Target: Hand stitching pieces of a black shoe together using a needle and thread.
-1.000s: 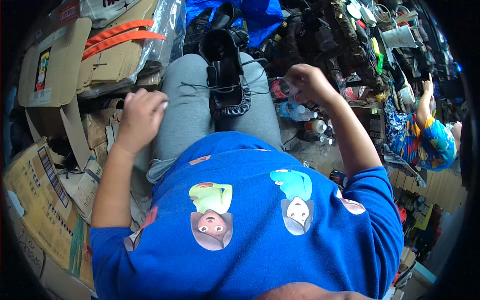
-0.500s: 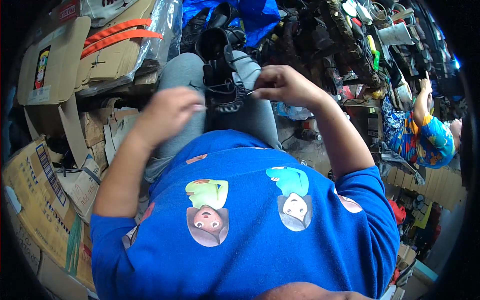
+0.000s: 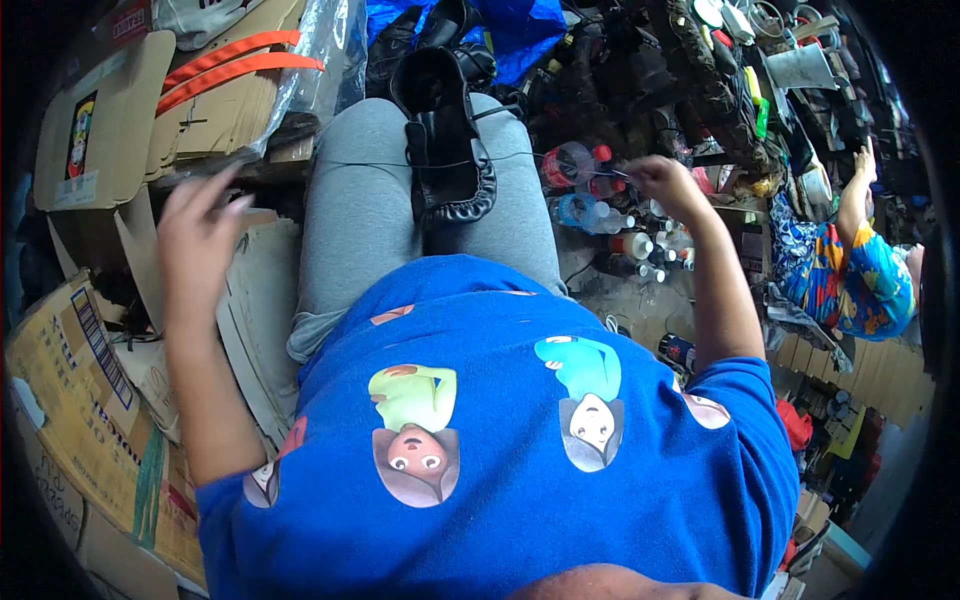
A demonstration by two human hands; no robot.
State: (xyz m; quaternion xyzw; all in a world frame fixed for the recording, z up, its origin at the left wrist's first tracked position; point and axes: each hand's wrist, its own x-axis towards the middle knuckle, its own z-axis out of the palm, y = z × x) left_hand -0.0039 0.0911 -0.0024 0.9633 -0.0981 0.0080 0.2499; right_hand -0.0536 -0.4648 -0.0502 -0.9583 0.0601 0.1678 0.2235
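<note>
A black leather shoe (image 3: 452, 165) lies between my knees, its open heel end away from me and its gathered, stitched toe towards me. Dark thread (image 3: 365, 163) runs out from both sides of the shoe across my grey trouser legs. Out to the right, over the bottles, my right hand (image 3: 668, 187) is closed on a thin, shiny needle (image 3: 618, 173). Away to the left, beside the cardboard, is my left hand (image 3: 203, 225), blurred, with its fingers apart. Whether the thread's left end reaches that hand is too faint to tell.
Flattened cardboard boxes (image 3: 105, 130) with orange straps (image 3: 240, 72) stand at left. Several plastic bottles (image 3: 580, 212) sit right of my knee. More black shoes (image 3: 445, 25) lie on blue sheeting (image 3: 525, 45). Another person in a bright patterned shirt (image 3: 875, 285) is at far right.
Both hands have moved apart from the shoe, the left one leftward and the right one rightward with the needle. The thread now stretches out on both sides of the shoe.
</note>
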